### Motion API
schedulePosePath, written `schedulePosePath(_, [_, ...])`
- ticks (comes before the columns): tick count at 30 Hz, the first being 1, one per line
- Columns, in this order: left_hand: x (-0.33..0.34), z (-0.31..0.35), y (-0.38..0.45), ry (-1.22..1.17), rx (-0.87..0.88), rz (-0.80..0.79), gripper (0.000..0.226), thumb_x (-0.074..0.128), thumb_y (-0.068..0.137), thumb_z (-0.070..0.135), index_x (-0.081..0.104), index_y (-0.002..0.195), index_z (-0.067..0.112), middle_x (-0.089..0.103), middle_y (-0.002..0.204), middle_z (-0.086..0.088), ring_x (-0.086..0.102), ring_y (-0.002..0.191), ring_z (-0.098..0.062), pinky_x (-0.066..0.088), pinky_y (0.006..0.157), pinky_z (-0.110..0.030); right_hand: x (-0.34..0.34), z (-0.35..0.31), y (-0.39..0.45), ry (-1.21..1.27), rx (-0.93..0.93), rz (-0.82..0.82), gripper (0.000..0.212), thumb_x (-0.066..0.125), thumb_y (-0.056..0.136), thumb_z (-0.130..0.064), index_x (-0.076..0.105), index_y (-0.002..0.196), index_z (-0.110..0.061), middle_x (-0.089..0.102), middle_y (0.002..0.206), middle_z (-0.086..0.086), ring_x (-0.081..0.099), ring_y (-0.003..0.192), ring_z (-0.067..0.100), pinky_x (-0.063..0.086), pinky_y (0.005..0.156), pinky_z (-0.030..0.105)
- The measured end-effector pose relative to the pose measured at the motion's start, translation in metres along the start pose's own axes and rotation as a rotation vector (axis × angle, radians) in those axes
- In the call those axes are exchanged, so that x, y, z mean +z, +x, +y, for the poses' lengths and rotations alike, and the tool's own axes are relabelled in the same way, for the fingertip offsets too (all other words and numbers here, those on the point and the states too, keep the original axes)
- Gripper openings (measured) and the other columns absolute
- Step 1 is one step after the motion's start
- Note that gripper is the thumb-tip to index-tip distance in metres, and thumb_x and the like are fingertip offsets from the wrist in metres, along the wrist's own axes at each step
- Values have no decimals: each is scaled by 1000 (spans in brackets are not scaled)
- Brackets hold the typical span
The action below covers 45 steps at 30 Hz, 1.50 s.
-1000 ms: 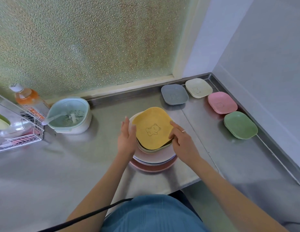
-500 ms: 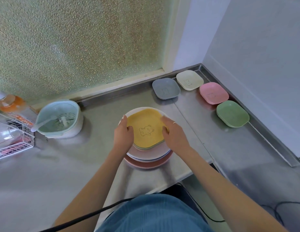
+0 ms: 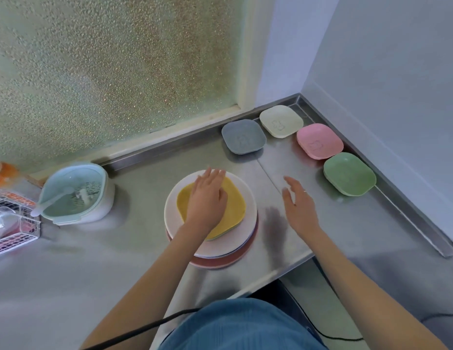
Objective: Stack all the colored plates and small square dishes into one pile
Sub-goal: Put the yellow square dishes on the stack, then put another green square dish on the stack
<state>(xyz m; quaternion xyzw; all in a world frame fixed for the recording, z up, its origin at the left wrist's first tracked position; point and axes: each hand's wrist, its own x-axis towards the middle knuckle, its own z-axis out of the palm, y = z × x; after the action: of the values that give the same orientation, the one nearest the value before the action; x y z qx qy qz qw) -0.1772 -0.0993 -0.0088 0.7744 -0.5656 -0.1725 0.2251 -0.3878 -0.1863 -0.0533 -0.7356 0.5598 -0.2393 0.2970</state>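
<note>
Head view of a steel worktop (image 3: pixel 134 269) set in a corner, with frosted glass (image 3: pixel 114 72) along the far side. A pile of round plates (image 3: pixel 248 223) stands near the middle of the worktop; a yellow square dish (image 3: pixel 235 203) lies on top of the pile, with the edge of another dish showing just beneath it. The left hand (image 3: pixel 207 198) lies flat over the yellow dish, fingers straight and close together, pointing toward the far side; it grips nothing. The right hand (image 3: pixel 300 205) hovers above the bare worktop just right of the pile, fingers spread and relaxed, touching nothing. Four more square dishes lie apart from the pile in the far right corner: a grey dish (image 3: pixel 244 139) nearest the glass, a cream dish (image 3: pixel 281 121) to its right, a pink dish (image 3: pixel 319 140) nearer along the right wall, and a green dish (image 3: pixel 349 173) nearest of the four. Adjacent dishes in this row sit just beside one another. At the left stands a pale green strainer bowl (image 3: pixel 76 194) holding a white spoon (image 3: pixel 52 202). A wire rack (image 3: pixel 14 231) and an orange bottle (image 3: pixel 3 173) show at the left edge.
</note>
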Motion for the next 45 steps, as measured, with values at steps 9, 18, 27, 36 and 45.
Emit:
schedulePosePath(9, [36, 49, 43, 202, -73, -115, 34, 36, 94, 20, 61, 115, 27, 73, 98, 1, 62, 103, -17, 15, 111, -32, -67, 102, 61, -399, 435, -21, 56, 50, 88, -14, 31, 140, -10, 51, 129, 23, 43, 123, 37, 34, 95, 44])
schedulePosePath(18, [45, 49, 39, 297, -106, -134, 31, 37, 96, 24, 65, 109, 29, 67, 100, -1, 56, 108, -17, 8, 118, -34, -54, 129, 60, -577, 330, -59, 40, 39, 86, 2, 53, 119, -16, 60, 115, 12, 51, 107, 31, 37, 84, 38])
schedulePosePath(27, [40, 43, 28, -14, -95, -4, 31, 47, 92, 8, 64, 115, 19, 71, 102, 3, 59, 101, -20, 30, 113, -39, -47, 85, 23, -275, -12, 256, 31, 55, 68, 7, 71, 90, -8, 69, 89, 10, 57, 90, 31, 50, 64, 39])
schedulePosePath(36, [1, 39, -12, -448, -495, 539, 29, 38, 98, 16, 63, 112, 25, 66, 99, 11, 60, 80, 5, 41, 65, -8, -3, -35, 9, -35, -814, 74, 26, 61, 76, -2, 75, 92, -16, 67, 79, -1, 51, 79, 13, 46, 65, 23])
schedulePosePath(45, [-14, 10, -48, -532, -770, 652, 33, 53, 93, 25, 60, 125, 18, 66, 119, 2, 58, 107, -12, 42, 93, -25, 29, -51, -10, -50, -1019, -268, 33, 52, 78, -4, 74, 98, -19, 68, 81, -3, 55, 78, 16, 52, 66, 28])
